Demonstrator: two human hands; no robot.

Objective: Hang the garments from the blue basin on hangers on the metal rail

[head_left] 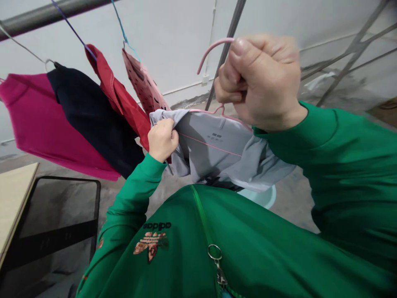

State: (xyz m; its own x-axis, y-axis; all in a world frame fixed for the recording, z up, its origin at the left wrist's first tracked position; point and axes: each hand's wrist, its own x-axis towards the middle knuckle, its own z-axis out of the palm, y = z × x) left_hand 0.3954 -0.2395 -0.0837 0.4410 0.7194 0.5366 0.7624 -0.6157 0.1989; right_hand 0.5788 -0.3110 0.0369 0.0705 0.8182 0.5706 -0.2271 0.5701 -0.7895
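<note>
My right hand (260, 78) is raised and closed around the hook of a pink clothes hanger (214, 45), whose curved tip sticks out past the thumb. Below it, the hanger's arms run inside a grey shirt (214, 145), which hangs open toward me with a printed label inside the collar. My left hand (163, 140) pinches the shirt's left shoulder, close to that end of the hanger. Part of the hanger is covered by the cloth and by my right hand.
On a metal rail (56, 16) at the upper left hang a magenta garment (52, 128), a navy garment (93, 116), a red garment (120, 95) and a pink patterned garment (144, 80). A pale blue basin (263, 196) stands on the floor below. A black-framed stand (97, 207) is at the lower left.
</note>
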